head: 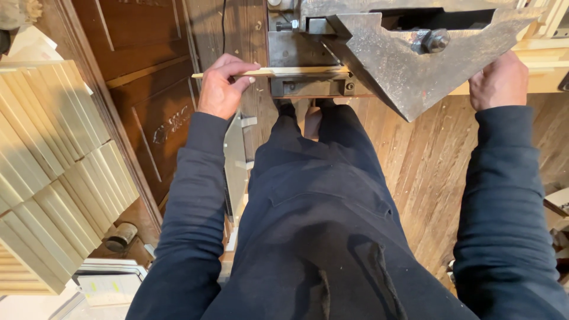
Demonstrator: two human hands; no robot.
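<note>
My left hand (222,86) pinches the left end of a thin pale wooden strip (296,72) that runs rightward under a grey triangular metal machine head (403,65). A large bolt (434,40) sits on that head. My right hand (501,80) rests closed on pale wood (548,80) that emerges on the right side of the machine. Whether that wood is the same strip is hidden by the metal head. Below, I see my dark trousers and dark sleeves.
Stacks of pale wooden mouldings (53,172) lie at the left. A dark wooden panel (148,89) stands beside them. A metal pedal frame (236,160) sits by my left leg. Plank flooring (427,160) with sawdust spreads to the right.
</note>
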